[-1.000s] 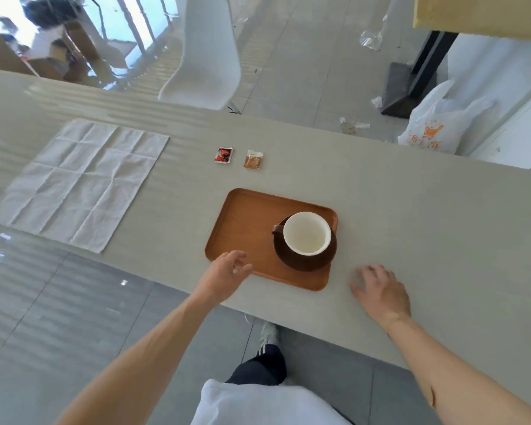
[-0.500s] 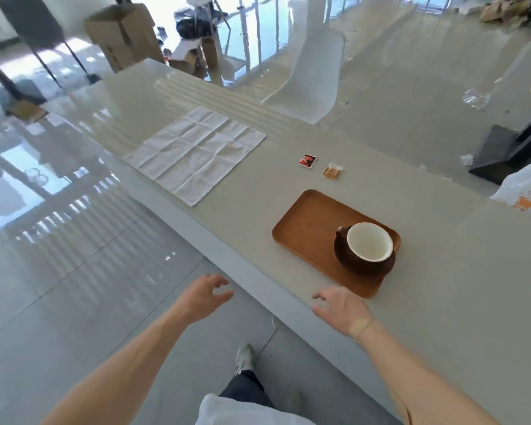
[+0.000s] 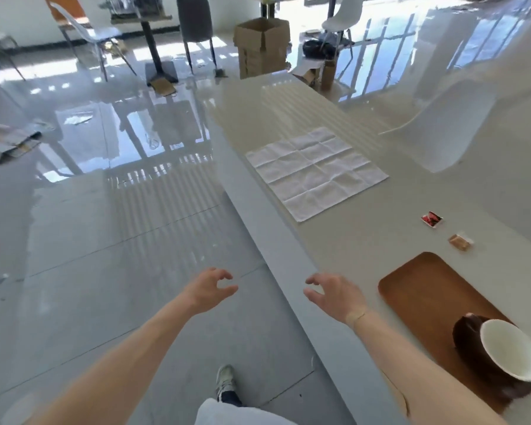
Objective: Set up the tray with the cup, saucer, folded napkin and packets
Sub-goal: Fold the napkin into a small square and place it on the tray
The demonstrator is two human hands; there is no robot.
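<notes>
A wooden tray (image 3: 417, 289) lies on the long table at the right. On its near end stands a dark cup with a white inside (image 3: 509, 348) on a dark saucer (image 3: 463, 335). A white napkin (image 3: 314, 171) lies unfolded flat farther along the table. Between napkin and tray lie a red packet (image 3: 431, 219) and a brown packet (image 3: 459, 242). My left hand (image 3: 209, 289) hangs over the floor, off the table, fingers curled apart and empty. My right hand (image 3: 334, 297) hovers over the table's near edge, left of the tray, fingers apart and empty.
The table's near edge (image 3: 276, 240) runs diagonally through the view. A white chair (image 3: 451, 127) stands behind the table. On the glossy floor beyond are cardboard boxes (image 3: 262, 47), a grey chair (image 3: 195, 23) and a small table (image 3: 154, 41).
The view has swung left along the table. Both hands have left the tray area; the left hand moved off the table over the floor, and the right hand moved to the table edge.
</notes>
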